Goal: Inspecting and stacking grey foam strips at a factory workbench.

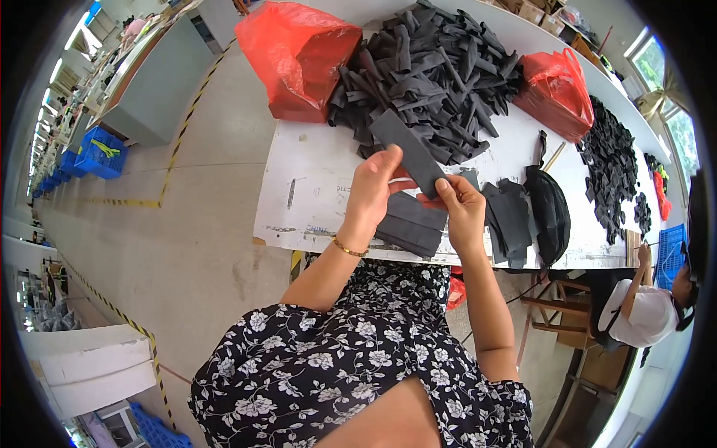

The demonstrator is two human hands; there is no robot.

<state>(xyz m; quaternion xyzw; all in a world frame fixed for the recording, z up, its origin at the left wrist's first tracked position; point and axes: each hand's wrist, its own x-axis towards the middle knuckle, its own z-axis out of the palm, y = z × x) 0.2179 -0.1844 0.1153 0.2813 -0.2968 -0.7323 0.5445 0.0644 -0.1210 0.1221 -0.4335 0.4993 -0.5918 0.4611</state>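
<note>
A flat dark grey fabric strip (407, 149) is held up over the white table (314, 187) by both hands. My left hand (373, 190) pinches its near end from the left, and my right hand (459, 209) grips the same end from the right. Just below my hands lies a stack of dark grey pieces (411, 224) at the table's near edge. A large heap of the same dark strips (433, 75) sits farther back on the table.
Red plastic bags stand at the back left (295, 60) and right (556, 89) of the heap. More dark pieces (511, 216), a black pouch (549, 209) and a black pile (612, 164) lie to the right. Another person (642, 306) sits at far right. Blue crates (97, 153) stand on the floor to the left.
</note>
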